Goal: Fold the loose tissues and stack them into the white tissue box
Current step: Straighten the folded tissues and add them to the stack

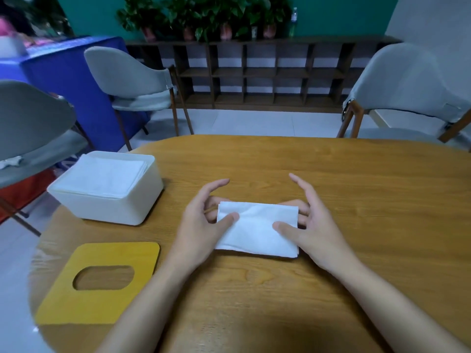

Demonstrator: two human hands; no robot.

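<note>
A strip of bare wood runs between the left grip (201, 220), which holds the folded tissue (257, 230), and the white tissue box (107, 207). The box top is uncovered and its stacked tissues (107, 177) reach about to the rim, so the way in from above is open. The yellow lid (63, 301) lies flat and low on the near-left of the surface (331, 174), apart from the box, while beyond and right of the right grip (316, 220) the wood is bare to its edge, where a grey chair (407, 85) stands off it.
</note>
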